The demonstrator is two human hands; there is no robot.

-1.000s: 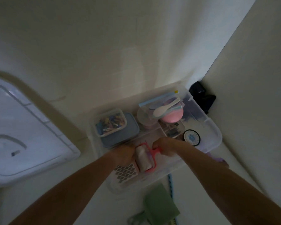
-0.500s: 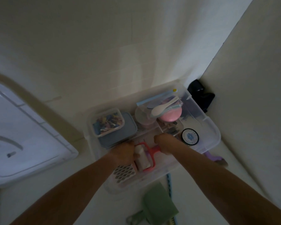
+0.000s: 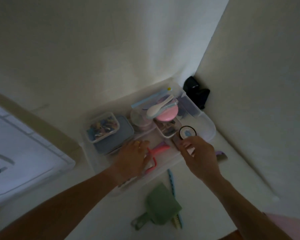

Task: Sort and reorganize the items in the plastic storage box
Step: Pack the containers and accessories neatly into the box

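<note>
Clear plastic storage box [image 3: 208, 130] on pale floor, tucked into wall corner. Inside: pink plastic lint roller [image 3: 158, 149], round black-rimmed tin [image 3: 187, 132]. Left hand [image 3: 132, 157] flat over roller, fingers straight. Right hand [image 3: 198, 153] pinching flat brownish strip. Green dustpan [image 3: 160, 207] nearby outside.

The pale floor [image 3: 215, 196] carries everything here. A clear storage box [image 3: 207, 126] sits on it, pushed towards the corner where two walls meet. Just in front of the box lie a green scoop [image 3: 161, 207] and a blue strip [image 3: 171, 183] — the strip runs partly under the scoop. A black object [image 3: 196, 91] sits in the corner, a small purple thing [image 3: 221, 155] beside the box's right end, and a large white lid [image 3: 24, 153] lies off to the left.
</note>
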